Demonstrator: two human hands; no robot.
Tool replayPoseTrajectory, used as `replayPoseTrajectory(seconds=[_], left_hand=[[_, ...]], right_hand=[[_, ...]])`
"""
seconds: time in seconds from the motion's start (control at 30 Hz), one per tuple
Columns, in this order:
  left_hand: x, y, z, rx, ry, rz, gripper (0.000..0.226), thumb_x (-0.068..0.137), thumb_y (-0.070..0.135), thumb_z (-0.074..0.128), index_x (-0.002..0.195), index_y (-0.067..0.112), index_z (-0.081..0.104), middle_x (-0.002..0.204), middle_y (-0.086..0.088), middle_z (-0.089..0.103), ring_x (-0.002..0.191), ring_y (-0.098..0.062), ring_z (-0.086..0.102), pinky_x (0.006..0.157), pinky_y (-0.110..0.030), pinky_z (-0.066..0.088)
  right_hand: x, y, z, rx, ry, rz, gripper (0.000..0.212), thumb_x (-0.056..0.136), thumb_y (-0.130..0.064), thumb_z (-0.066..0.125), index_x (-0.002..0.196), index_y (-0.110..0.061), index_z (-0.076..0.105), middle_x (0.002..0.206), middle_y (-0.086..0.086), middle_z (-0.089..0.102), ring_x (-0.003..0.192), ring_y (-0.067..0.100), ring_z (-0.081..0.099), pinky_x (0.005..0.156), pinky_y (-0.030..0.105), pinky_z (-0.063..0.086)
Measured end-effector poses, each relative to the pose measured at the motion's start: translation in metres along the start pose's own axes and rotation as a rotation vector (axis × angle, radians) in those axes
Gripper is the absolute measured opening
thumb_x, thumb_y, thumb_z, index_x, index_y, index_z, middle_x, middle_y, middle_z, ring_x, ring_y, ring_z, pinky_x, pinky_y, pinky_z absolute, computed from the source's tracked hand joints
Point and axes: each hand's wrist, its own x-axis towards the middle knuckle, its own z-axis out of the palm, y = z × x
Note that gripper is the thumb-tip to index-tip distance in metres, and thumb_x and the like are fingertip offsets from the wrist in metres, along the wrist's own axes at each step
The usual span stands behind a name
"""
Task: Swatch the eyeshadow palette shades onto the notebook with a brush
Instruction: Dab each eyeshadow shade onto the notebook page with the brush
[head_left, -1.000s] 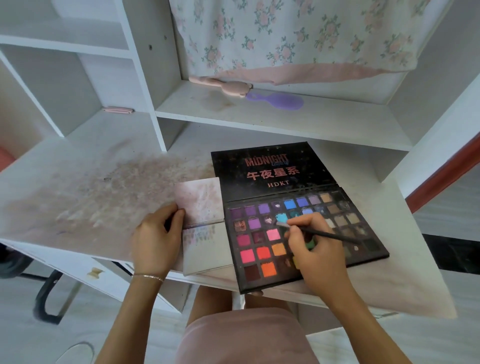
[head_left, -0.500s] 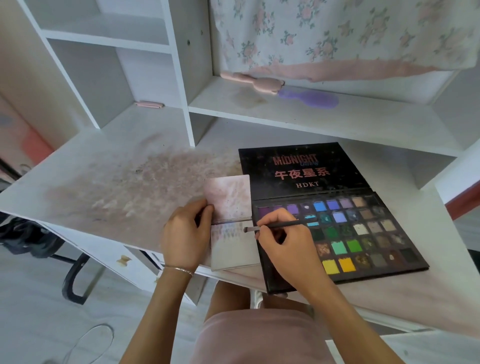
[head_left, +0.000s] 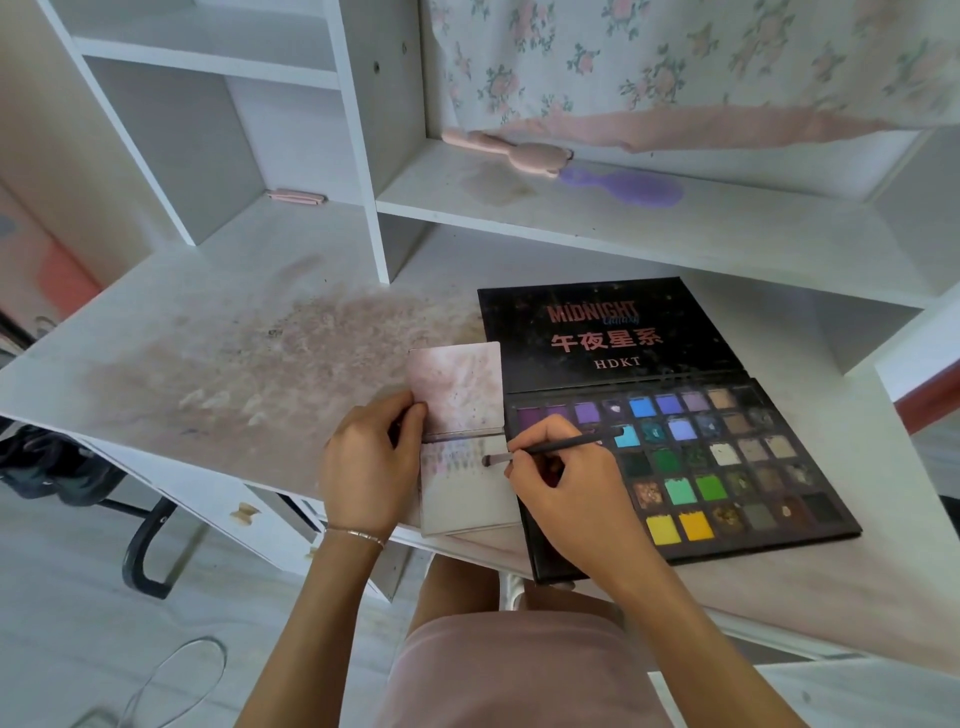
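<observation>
The slim black brush (head_left: 558, 448) lies nearly level, bristles pointing left onto the lower page of 1 small open notebook (head_left: 470, 493), pinched by the right hand (head_left: 563, 486). The left hand (head_left: 366, 467) pinches the notebook's left edge. 1 matte black eyeshadow palette (head_left: 691, 467) lies open just right.

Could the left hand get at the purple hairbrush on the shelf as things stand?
Probably not freely: the left hand holds the notebook down, and the purple hairbrush lies on the shelf beyond the palette.
</observation>
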Motion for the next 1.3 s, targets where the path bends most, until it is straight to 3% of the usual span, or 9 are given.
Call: replayPoseTrajectory(seconds=[0.17,0.33,0.57,0.77,0.9,1.2,1.3], left_hand=[[-0.0004,-0.0011,0.0003,-0.001,-0.001,0.000,0.010,0.085,0.011,0.060,0.088,0.010,0.070,0.071,-0.010,0.068,0.065,-0.023,0.053,0.058,-0.024,0.031],[-0.0004,-0.0005,0.0002,-0.010,0.008,0.007,0.010,0.084,0.010,0.061,0.088,0.011,0.070,0.069,-0.009,0.067,0.062,-0.015,0.045,0.055,-0.023,0.028],[-0.0007,-0.0007,0.0001,-0.020,-0.007,-0.007,0.012,0.085,0.011,0.060,0.090,0.012,0.070,0.069,-0.008,0.067,0.063,-0.017,0.047,0.059,-0.025,0.032],[-0.0004,0.0006,0.0001,-0.007,0.001,0.003,0.011,0.085,0.011,0.060,0.089,0.011,0.070,0.069,-0.008,0.067,0.063,-0.017,0.047,0.052,-0.021,0.028],[-0.0005,0.0010,-0.0003,-0.007,-0.007,0.004,0.012,0.085,0.011,0.059,0.090,0.011,0.070,0.073,-0.008,0.068,0.066,-0.024,0.055,0.059,-0.024,0.032],[-0.0004,0.0015,-0.0003,-0.005,-0.002,0.002,0.011,0.085,0.010,0.059,0.089,0.010,0.070,0.069,-0.008,0.067,0.063,-0.018,0.049,0.055,-0.023,0.030],[-0.0004,0.0025,0.0000,0.004,0.002,-0.005,0.010,0.085,0.011,0.060,0.085,0.009,0.069,0.065,-0.008,0.065,0.061,-0.015,0.045,0.050,-0.016,0.027]], right_hand=[[-0.0003,0.0002,0.0004,-0.024,-0.001,-0.017,0.025,0.085,-0.015,0.056,0.073,-0.035,0.049,0.069,-0.014,0.056,0.072,-0.009,0.053,0.056,0.004,0.042],[0.0004,0.0006,0.0007,-0.035,0.015,-0.041,0.025,0.085,-0.014,0.055,0.074,-0.034,0.048,0.069,-0.009,0.057,0.075,-0.002,0.053,0.058,0.007,0.044],[0.0006,0.0016,0.0007,-0.040,0.013,-0.044,0.025,0.085,-0.015,0.055,0.073,-0.035,0.048,0.068,-0.011,0.056,0.074,-0.005,0.053,0.057,0.006,0.043],[0.0002,0.0023,0.0003,-0.051,0.004,-0.045,0.026,0.085,-0.015,0.056,0.073,-0.035,0.047,0.070,-0.013,0.056,0.079,-0.007,0.051,0.060,0.003,0.042],[0.0006,0.0017,0.0003,-0.043,0.007,-0.052,0.027,0.085,-0.014,0.056,0.073,-0.036,0.047,0.068,-0.013,0.055,0.074,-0.008,0.052,0.058,0.004,0.042],[0.0004,0.0014,0.0001,-0.062,0.005,-0.058,0.027,0.085,-0.013,0.056,0.072,-0.035,0.046,0.066,-0.011,0.055,0.073,-0.005,0.052,0.058,0.006,0.043],[0.0008,0.0016,0.0003,-0.067,0.012,-0.050,0.026,0.084,-0.013,0.056,0.072,-0.034,0.047,0.065,-0.010,0.055,0.070,-0.003,0.052,0.057,0.007,0.042]])
